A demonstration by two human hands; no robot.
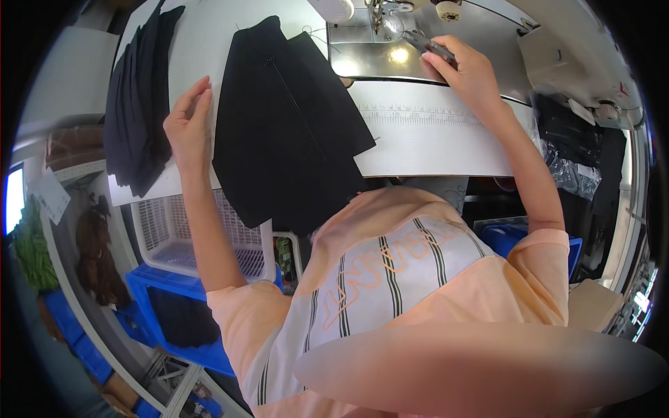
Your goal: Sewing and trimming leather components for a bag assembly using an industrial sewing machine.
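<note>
My left hand (187,118) is at the left edge of a black cut fabric piece (286,132) with a long zipper down it, its fingers loosely curved with nothing in them. The piece lies on the white table (432,153) and hangs over the front edge. My right hand (465,76) grips dark thread snips (428,47) over the steel sewing-machine bed (488,35), with the blades near the presser-foot assembly (380,24).
A stack of dark fabric pieces (139,104) lies at the left. A white plastic basket (160,237) and blue crates (160,279) are below the table. A printed ruler (411,111) runs along it. Black bagged material (564,139) sits at the right.
</note>
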